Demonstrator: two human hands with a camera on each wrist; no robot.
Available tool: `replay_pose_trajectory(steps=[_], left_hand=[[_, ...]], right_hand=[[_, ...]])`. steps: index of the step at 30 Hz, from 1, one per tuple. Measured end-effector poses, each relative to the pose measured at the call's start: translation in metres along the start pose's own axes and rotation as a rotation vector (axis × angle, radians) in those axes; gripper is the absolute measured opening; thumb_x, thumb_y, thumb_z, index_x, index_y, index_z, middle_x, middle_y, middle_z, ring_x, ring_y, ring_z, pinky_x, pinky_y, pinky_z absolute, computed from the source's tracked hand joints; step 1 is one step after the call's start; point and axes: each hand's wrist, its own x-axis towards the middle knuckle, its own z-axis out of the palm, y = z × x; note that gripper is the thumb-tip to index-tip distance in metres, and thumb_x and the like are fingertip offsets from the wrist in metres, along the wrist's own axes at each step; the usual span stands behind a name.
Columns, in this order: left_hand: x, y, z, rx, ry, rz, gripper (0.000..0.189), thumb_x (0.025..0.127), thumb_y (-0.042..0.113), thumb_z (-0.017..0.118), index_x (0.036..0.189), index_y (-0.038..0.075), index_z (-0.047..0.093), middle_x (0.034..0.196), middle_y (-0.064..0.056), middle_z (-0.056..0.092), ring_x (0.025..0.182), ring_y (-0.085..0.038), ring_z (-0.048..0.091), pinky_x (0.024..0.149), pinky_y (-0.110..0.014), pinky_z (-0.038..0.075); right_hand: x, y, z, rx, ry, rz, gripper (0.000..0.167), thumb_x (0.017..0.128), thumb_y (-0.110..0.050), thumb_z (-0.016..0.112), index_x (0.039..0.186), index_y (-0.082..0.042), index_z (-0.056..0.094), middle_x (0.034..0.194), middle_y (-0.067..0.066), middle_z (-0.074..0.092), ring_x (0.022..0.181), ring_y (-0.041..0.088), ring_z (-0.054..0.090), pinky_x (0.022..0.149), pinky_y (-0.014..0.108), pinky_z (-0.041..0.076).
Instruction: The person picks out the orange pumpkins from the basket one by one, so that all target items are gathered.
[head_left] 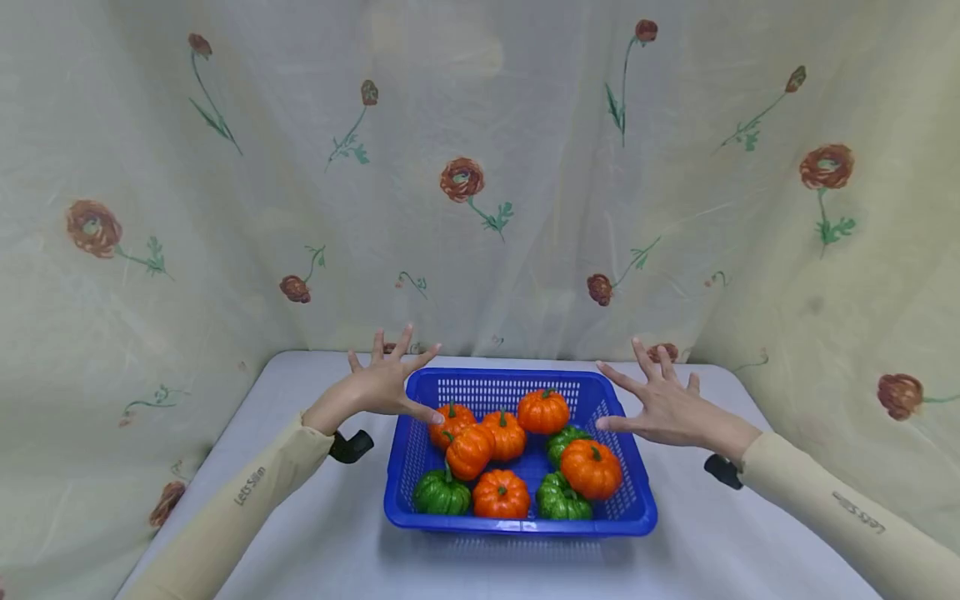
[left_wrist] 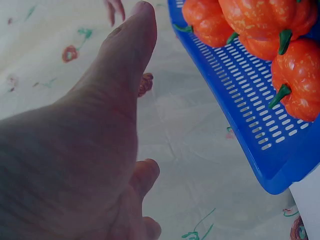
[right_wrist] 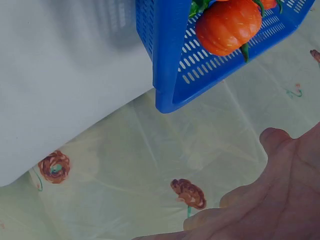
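My left hand (head_left: 382, 385) hovers by the left rim of a blue plastic basket (head_left: 517, 527), fingers spread wide and nothing in it. Over at the right rim, my right hand (head_left: 663, 407) is likewise spread and holds nothing. Inside the basket lie several small orange pumpkins (head_left: 591, 469) and a few green pumpkins (head_left: 441, 493). The left wrist view shows the left thumb (left_wrist: 135, 37) beside the basket's slotted wall, near an orange pumpkin (left_wrist: 300, 75). In the right wrist view the right palm (right_wrist: 285, 195) faces the basket corner, with an orange pumpkin (right_wrist: 227, 30) beyond.
The basket stands on a white table (head_left: 315, 517). A pale curtain (head_left: 540, 275) with printed flowers hangs behind the table and along both sides. Each wrist carries a black camera mount (head_left: 351, 447), below beige sleeves (head_left: 825, 500).
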Motion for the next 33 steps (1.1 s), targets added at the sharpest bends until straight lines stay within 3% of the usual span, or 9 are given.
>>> replay_pose_trajectory(steps=[8,18,22,28,33], left_hand=[[0.003,-0.004,0.004,-0.005,-0.005,0.02,0.109,0.068,0.064,0.076,0.154,0.029,0.018,0.161,-0.017,-0.011,0.138,-0.055,-0.022,0.096,-0.086,-0.006],[0.003,-0.002,-0.011,-0.031,-0.009,0.03,0.108,0.07,0.063,0.075,0.155,0.028,0.016,0.16,-0.018,-0.012,0.139,-0.053,-0.022,0.097,-0.086,-0.004],[0.003,-0.006,-0.015,-0.065,0.015,0.038,0.106,0.072,0.062,0.074,0.155,0.028,0.016,0.16,-0.02,-0.011,0.14,-0.054,-0.017,0.098,-0.086,0.002],[0.002,-0.018,-0.014,-0.237,0.118,0.033,0.1,0.077,0.052,0.075,0.155,0.02,0.021,0.159,-0.026,-0.002,0.143,-0.054,0.003,0.102,-0.079,0.02],[-0.002,-0.036,0.001,-0.344,0.153,-0.029,0.092,0.081,0.046,0.074,0.151,0.006,0.029,0.155,-0.026,0.024,0.14,-0.048,0.028,0.104,-0.067,0.037]], right_hand=[[0.001,0.0,0.006,0.031,-0.007,0.007,0.093,0.078,-0.074,0.056,0.152,-0.026,0.029,0.159,0.026,-0.009,0.138,0.061,-0.005,0.093,0.088,0.004],[0.003,0.0,-0.006,0.06,0.006,-0.023,0.092,0.079,-0.07,0.059,0.153,-0.026,0.025,0.159,0.028,-0.004,0.14,0.059,-0.002,0.094,0.087,0.008],[0.003,0.0,-0.011,0.082,0.008,-0.044,0.094,0.078,-0.069,0.061,0.153,-0.025,0.025,0.158,0.029,0.0,0.14,0.06,0.004,0.096,0.084,0.017],[-0.005,-0.006,-0.011,0.124,-0.012,-0.094,0.097,0.075,-0.066,0.067,0.151,-0.017,0.031,0.155,0.03,0.017,0.132,0.059,0.03,0.091,0.074,0.04],[-0.013,-0.01,0.004,0.184,-0.098,-0.137,0.094,0.076,-0.061,0.071,0.146,-0.006,0.04,0.146,0.029,0.038,0.128,0.052,0.042,0.094,0.068,0.045]])
